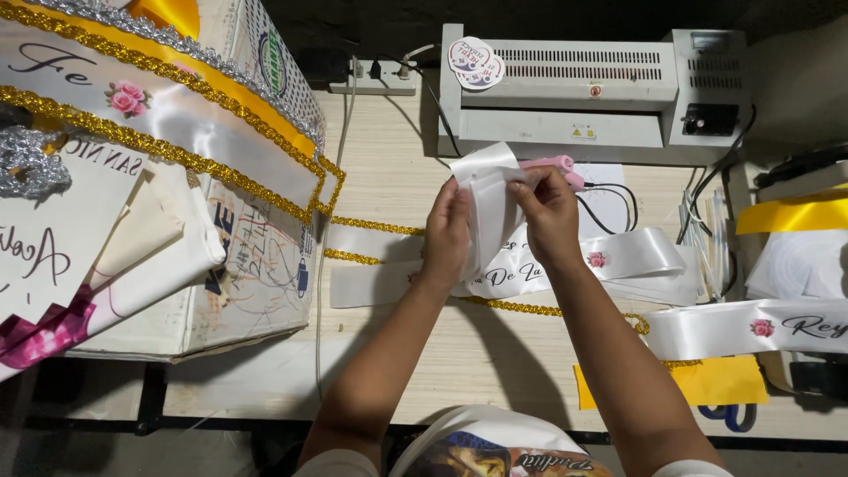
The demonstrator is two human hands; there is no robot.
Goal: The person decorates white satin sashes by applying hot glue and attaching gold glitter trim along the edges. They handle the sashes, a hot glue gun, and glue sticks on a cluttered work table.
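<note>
Head view, looking down on a pale wooden worktable (495,353). At left, a large cardboard box (256,274), its side covered in scribbles, is draped with white satin sashes (177,115) edged in gold braid and bearing script lettering and small pink rose decals; a yellow ribbon runs beneath them, and what lies inside the box cannot be seen. At the table's far edge stands a grey laminating machine (592,88), with a white power strip (371,81) to its left. At centre, the left hand (447,231) and right hand (549,216) are raised just above the tabletop, both closed in a pinch on a folded piece of white satin ribbon (488,190): left fingers grip its left edge, right thumb and fingers its upper right corner. A pink tool (556,166) shows just behind the right hand; whether that hand touches it cannot be told. Beneath the hands lie further white sashes with gold trim (371,228); one sash (751,327) extends to the right, over a yellow paper sheet (715,382) near the table's front edge.
</note>
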